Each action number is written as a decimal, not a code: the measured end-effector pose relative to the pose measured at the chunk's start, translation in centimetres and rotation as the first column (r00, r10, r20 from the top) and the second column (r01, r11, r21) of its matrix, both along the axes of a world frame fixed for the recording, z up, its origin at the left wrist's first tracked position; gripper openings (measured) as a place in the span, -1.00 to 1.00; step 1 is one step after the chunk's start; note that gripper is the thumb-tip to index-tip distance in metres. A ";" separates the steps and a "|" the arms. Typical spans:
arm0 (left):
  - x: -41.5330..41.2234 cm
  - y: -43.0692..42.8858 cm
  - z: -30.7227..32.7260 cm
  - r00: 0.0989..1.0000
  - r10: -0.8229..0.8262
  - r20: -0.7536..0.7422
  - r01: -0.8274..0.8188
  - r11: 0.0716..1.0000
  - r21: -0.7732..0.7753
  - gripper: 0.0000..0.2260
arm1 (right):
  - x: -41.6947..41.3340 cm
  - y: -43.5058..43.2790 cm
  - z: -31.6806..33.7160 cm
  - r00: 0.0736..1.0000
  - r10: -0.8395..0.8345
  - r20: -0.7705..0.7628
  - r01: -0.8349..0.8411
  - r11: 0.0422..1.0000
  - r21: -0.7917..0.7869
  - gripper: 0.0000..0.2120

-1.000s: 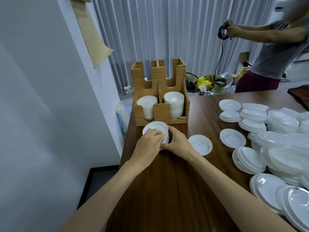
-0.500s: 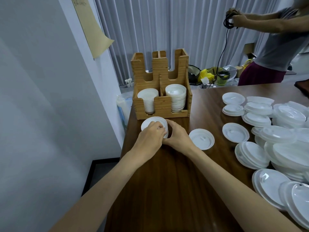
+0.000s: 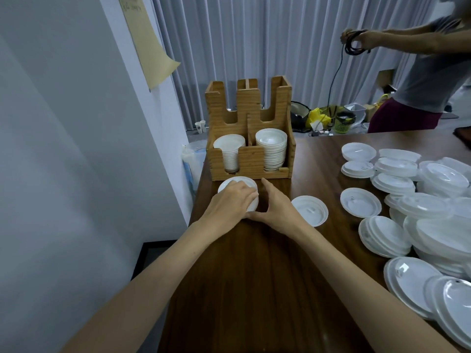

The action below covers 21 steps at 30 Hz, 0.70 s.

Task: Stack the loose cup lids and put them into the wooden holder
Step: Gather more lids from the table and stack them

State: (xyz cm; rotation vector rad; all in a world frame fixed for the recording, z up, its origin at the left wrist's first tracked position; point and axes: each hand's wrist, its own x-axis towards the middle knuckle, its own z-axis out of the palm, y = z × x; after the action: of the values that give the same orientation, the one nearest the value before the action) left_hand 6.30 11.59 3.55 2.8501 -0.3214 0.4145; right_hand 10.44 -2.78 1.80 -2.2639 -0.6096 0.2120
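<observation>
Your left hand (image 3: 233, 201) lies palm-down over a small stack of lids (image 3: 239, 193), fingers curled across its top and near edge, so it is grasping the stack from above; your right hand (image 3: 276, 206) cups the stack's right side, thumb low at the front and fingers stretched toward the holder, pressing but not closed around it. The stack stands on the table (image 3: 254, 276), just in front of the wooden holder (image 3: 251, 133) and nearly touching its front wall. You seem to be at the squaring-up step, with the lids gathered and being trued between both palms before they go in. The holder's front left compartment carries a narrower pile (image 3: 229, 155) and the front right compartment a wider pile of lids (image 3: 272, 149) that rises above the front wall; the tall rear slots look empty from here, though their floors are hidden. I cannot tell from this angle which pile your stack matches in width. The next move calls for a firm pinch on both sides, a lift clear of the front wall, and a straight lowering so the stack does not fan out or catch on the wood. One single lid (image 3: 309, 210) lies just right of your right hand, and many loose lids (image 3: 418, 207) are heaped further right, so plenty of the task remains.
</observation>
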 end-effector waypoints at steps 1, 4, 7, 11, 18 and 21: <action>-0.1 -0.5 -0.2 0.995 0.002 0.104 0.001 0.999 -0.034 -0.75 | -0.1 -0.8 0.2 0.999 -0.022 0.024 0.023 0.999 -0.022 -0.08; 0.0 -3.3 -0.5 0.958 -0.041 0.285 0.083 0.987 -0.139 -0.79 | -0.2 -3.6 0.8 0.987 -0.127 0.101 0.136 0.987 -0.083 -0.27; 0.6 -7.0 -1.2 0.947 -0.192 0.257 0.224 0.969 -0.103 -0.80 | -0.9 -6.7 1.2 0.963 -0.219 0.155 0.241 0.960 -0.141 -0.45; 1.7 -11.5 -2.3 0.930 -0.322 0.177 0.343 0.934 -0.103 -0.71 | -2.5 -11.0 1.3 0.893 -0.349 0.285 0.419 0.875 -0.243 -0.60; 3.5 -17.1 -3.9 0.867 -0.491 0.087 0.497 0.864 -0.083 -0.64 | -3.9 -15.7 0.4 0.781 -0.552 0.294 0.610 0.776 -0.163 -0.65; 4.0 -18.5 -4.4 0.834 -0.543 0.102 0.550 0.833 -0.063 -0.62 | -3.9 -16.4 -0.2 0.748 -0.600 0.284 0.647 0.754 -0.110 -0.72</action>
State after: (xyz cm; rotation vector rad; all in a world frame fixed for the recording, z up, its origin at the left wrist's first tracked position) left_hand 10.29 -6.87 -0.90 2.4966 -1.0716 0.4067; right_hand 6.50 -19.20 1.60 -2.5753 0.1076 -0.3517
